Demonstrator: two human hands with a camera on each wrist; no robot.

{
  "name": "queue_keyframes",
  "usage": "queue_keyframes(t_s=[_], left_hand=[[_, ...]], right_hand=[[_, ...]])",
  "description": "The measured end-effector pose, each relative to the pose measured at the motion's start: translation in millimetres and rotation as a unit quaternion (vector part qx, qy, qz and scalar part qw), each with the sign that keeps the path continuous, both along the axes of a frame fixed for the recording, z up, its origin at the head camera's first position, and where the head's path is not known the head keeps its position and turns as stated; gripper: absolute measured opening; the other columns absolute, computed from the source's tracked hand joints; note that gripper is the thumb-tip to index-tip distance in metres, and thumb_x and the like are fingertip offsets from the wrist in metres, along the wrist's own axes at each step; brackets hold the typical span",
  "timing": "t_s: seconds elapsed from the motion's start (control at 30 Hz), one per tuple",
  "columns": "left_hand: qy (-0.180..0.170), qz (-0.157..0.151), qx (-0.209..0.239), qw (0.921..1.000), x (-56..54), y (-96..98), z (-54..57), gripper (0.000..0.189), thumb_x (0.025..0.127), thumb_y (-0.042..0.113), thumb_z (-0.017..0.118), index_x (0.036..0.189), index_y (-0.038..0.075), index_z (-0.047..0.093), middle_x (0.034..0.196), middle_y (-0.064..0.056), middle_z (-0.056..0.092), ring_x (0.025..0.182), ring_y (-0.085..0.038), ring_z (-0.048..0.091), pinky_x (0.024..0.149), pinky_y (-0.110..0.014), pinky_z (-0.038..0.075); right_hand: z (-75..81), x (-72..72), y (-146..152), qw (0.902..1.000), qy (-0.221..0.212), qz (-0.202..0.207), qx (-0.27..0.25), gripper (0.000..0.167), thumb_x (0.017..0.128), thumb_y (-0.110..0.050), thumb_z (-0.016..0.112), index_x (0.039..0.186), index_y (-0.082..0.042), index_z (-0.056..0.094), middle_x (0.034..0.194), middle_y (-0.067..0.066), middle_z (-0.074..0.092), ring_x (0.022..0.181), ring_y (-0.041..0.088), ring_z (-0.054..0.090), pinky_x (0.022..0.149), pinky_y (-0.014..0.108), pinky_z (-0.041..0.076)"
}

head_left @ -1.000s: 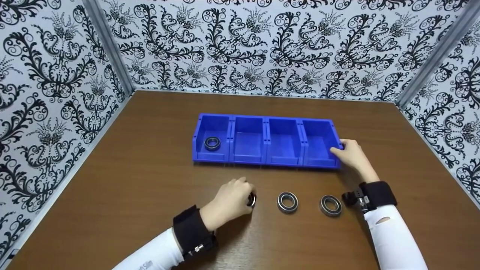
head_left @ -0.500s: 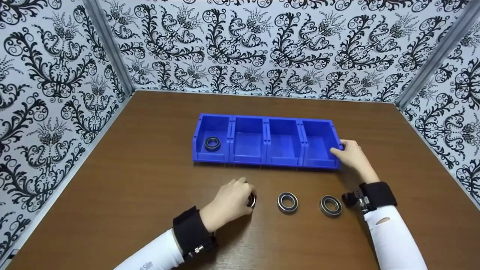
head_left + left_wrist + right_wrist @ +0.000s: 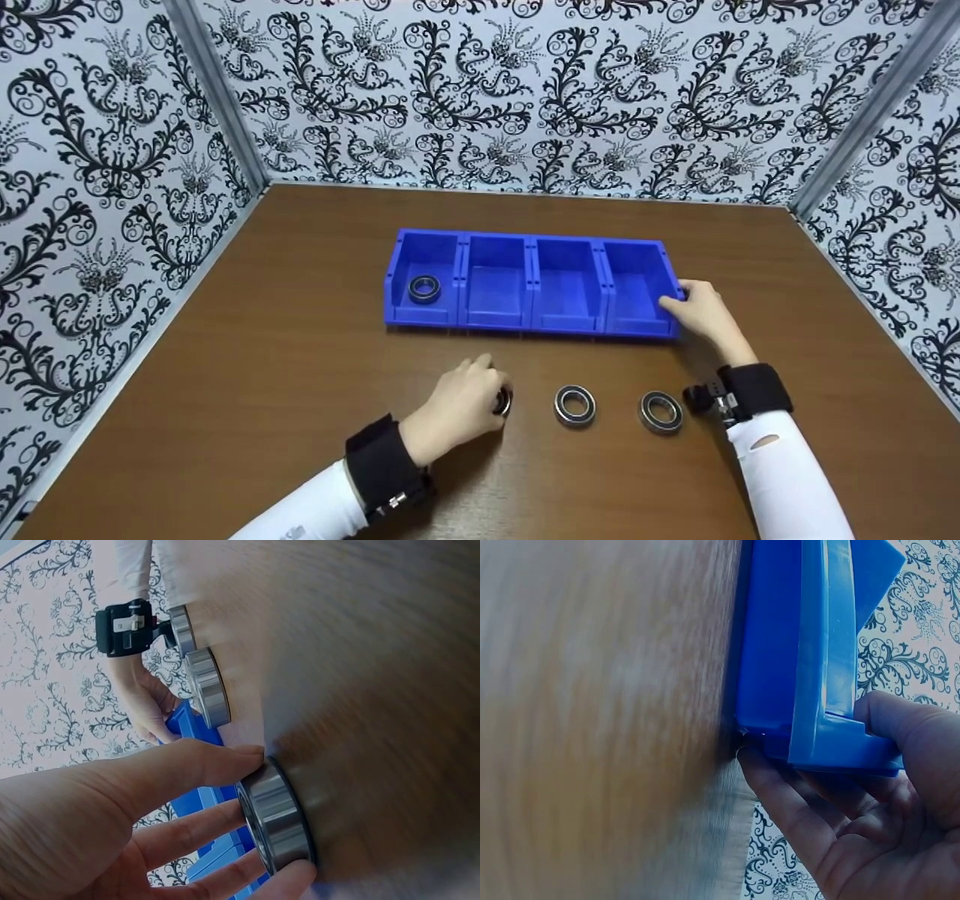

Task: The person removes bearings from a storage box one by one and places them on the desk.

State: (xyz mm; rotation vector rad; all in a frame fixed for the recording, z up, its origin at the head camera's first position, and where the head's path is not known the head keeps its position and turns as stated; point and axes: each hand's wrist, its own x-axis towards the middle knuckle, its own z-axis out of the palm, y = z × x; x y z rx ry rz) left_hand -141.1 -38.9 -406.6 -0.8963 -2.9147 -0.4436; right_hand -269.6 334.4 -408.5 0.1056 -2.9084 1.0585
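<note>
My left hand (image 3: 461,401) pinches a steel ball bearing (image 3: 276,816) between thumb and fingers, low over the table; in the head view most of that bearing is hidden by the hand. Two more bearings lie flat to its right, a nearer bearing (image 3: 575,406) and a farther bearing (image 3: 661,412). My right hand (image 3: 703,311) grips the right end of a blue four-bin tray (image 3: 491,319), thumb over the side wall and fingers low along the outside. In the tray's leftmost compartment rests another bearing (image 3: 424,289).
The brown wooden table (image 3: 285,300) is bounded at the back and sides by white panels (image 3: 487,97) with black scroll patterns. Grey metal posts (image 3: 221,90) stand at the corners. Each wrist wears a black strap (image 3: 757,387) with a small camera.
</note>
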Motion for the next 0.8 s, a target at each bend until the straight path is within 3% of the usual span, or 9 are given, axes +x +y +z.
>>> queue_keyframes(t_s=[0.23, 0.63, 0.8], left_hand=[[0.008, 0.002, -0.003, 1.0000, 0.6, -1.7, 0.0, 0.030, 0.067, 0.017, 0.089, 0.093, 0.014, 0.076, 0.089, -0.005, 0.058, 0.081, -0.028, 0.061, 0.062, -0.040, 0.054], [-0.005, -0.002, 0.009, 0.9999, 4.9, -10.4, 7.6, 0.041, 0.067, 0.021, 0.094, 0.103, 0.012, 0.076, 0.096, -0.006, 0.062, 0.086, -0.029, 0.063, 0.068, -0.044, 0.057], [0.005, 0.000, 0.006, 1.0000, 5.7, -14.9, 10.8, 0.044, 0.068, 0.020, 0.093, 0.106, 0.009, 0.074, 0.097, -0.007, 0.062, 0.085, -0.031, 0.064, 0.067, -0.044, 0.057]], right_hand=[[0.1, -0.6, 0, 0.9999, -0.004, 0.015, 0.002, 0.045, 0.096, -0.011, 0.056, 0.129, 0.019, 0.055, 0.109, 0.033, 0.067, 0.082, 0.023, 0.066, 0.068, 0.025, 0.048], [-0.6, -1.7, 0, 0.9999, 0.003, 0.011, 0.006, 0.043, 0.095, -0.011, 0.058, 0.126, 0.019, 0.058, 0.106, 0.030, 0.068, 0.084, 0.025, 0.064, 0.072, 0.029, 0.048], [-0.2, -0.5, -1, 1.0000, -0.006, 0.008, 0.001, 0.044, 0.096, -0.011, 0.057, 0.127, 0.019, 0.056, 0.110, 0.032, 0.067, 0.087, 0.027, 0.065, 0.072, 0.027, 0.048]])
